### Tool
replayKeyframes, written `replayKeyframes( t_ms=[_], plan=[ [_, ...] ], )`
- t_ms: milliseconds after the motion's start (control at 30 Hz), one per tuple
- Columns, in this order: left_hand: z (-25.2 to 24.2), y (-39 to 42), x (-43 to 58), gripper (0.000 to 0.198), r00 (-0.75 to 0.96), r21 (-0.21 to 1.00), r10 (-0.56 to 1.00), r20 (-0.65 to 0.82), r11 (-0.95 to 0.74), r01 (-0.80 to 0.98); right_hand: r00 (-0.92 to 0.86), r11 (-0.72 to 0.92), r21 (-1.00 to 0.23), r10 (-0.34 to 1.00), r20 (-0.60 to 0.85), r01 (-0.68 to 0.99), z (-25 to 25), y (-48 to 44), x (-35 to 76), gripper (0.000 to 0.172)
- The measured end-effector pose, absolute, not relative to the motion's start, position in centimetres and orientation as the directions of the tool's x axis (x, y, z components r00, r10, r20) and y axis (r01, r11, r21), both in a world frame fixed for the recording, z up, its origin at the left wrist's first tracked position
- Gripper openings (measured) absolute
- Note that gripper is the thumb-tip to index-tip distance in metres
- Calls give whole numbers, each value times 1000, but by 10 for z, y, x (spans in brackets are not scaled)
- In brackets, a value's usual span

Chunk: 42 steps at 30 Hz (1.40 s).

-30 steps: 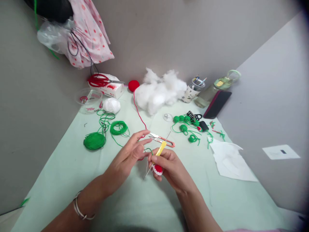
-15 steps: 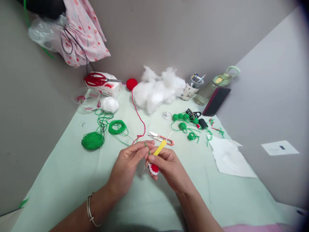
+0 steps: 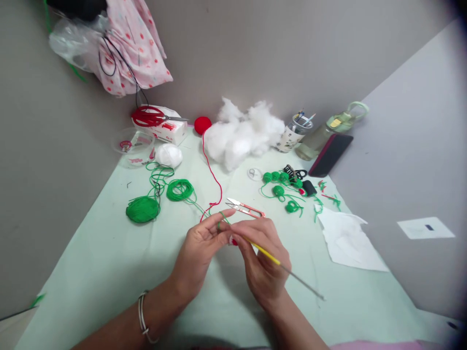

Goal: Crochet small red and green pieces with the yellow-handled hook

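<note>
Right hand (image 3: 261, 260) grips the crochet hook (image 3: 292, 273), left hand (image 3: 200, 248) pinches green yarn (image 3: 219, 224). The little red piece (image 3: 233, 241) is mostly hidden between fingers.

crochet hook (image 3: 280, 265) — swung round, metal tip now toward frame's lower right, not lower left | left hand (image 3: 199, 253) closed from spread, green yarn (image 3: 219, 224) looped on index finger | red piece (image 3: 233, 241) — nearly hidden between fingertips

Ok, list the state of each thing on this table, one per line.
left hand: pinching red crochet piece, green yarn looped over a finger
right hand: gripping crochet hook
snips: lying untouched
red scissors: shut, on box
phone: screen dark
red yarn ball: strand trailing to hands
</note>
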<state>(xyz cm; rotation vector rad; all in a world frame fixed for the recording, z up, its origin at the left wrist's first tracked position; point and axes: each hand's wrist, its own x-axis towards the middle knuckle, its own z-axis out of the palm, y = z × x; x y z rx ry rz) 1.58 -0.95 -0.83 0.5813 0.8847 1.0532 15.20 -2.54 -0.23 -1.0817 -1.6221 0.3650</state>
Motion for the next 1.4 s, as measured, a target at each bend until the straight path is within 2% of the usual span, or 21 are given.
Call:
replayKeyframes(
  t_ms=[133, 200, 267, 367, 467, 567, 633, 733, 833, 933, 1033, 1100, 1267, 1333, 1400],
  plan=[
    [-3, -12, 11, 57, 244, 785, 913, -327, 406, -467, -124, 597, -443, 678, 725, 669, -12, -32, 159, 49],
    [2, -15, 8, 54, 284, 795, 911, -299, 402, -454, -151, 589, -381, 659, 736, 713, -19, -37, 164, 56],
    [8, -18, 6, 51, 342, 786, 900, -271, 412, -460, -133, 570, -379, 660, 739, 729, -23, -43, 167, 60],
    [11, -19, 6, 55, 399, 751, 878, -263, 446, -487, -50, 576, -468, 664, 746, 670, -22, -47, 162, 55],
    [9, -17, 7, 54, 382, 725, 872, -305, 473, -501, 89, 598, -621, 680, 728, 507, -14, -42, 153, 44],
    [8, -13, 6, 52, 403, 685, 847, -347, 522, -508, 152, 520, -823, 816, 558, 229, -8, -32, 150, 32],
    [9, -11, 4, 52, 424, 660, 832, -359, 547, -515, 166, 435, -899, 884, 437, 53, -8, -26, 152, 21],
    [12, -9, 1, 53, 428, 646, 828, -363, 554, -525, 158, 350, -932, 930, 333, -93, -10, -22, 157, 13],
    [14, -7, -3, 53, 402, 654, 839, -368, 541, -529, 187, 309, -938, 942, 278, -160, -7, -20, 161, 12],
    [13, -5, -5, 46, 371, 685, 854, -366, 517, -513, 227, 287, -936, 944, 239, -206, 0, -19, 163, 14],
    [9, -6, -5, 37, 330, 741, 884, -330, 459, -490, 149, 220, -941, 971, 186, -257, 2, -16, 164, 16],
    [5, -8, -3, 33, 297, 784, 909, -293, 406, -470, 80, 214, -958, 976, 202, -192, 1, -15, 164, 18],
    [0, -12, 3, 30, 254, 808, 925, -282, 371, -457, 39, 371, -921, 925, 378, 117, -3, -20, 160, 19],
    [-1, -12, 6, 33, 242, 791, 920, -307, 388, -473, 9, 441, -866, 890, 456, 236, -5, -24, 157, 26],
    [-1, -11, 8, 39, 249, 752, 908, -337, 419, -509, -41, 524, -755, 831, 555, 393, -8, -28, 155, 36]
  ],
)
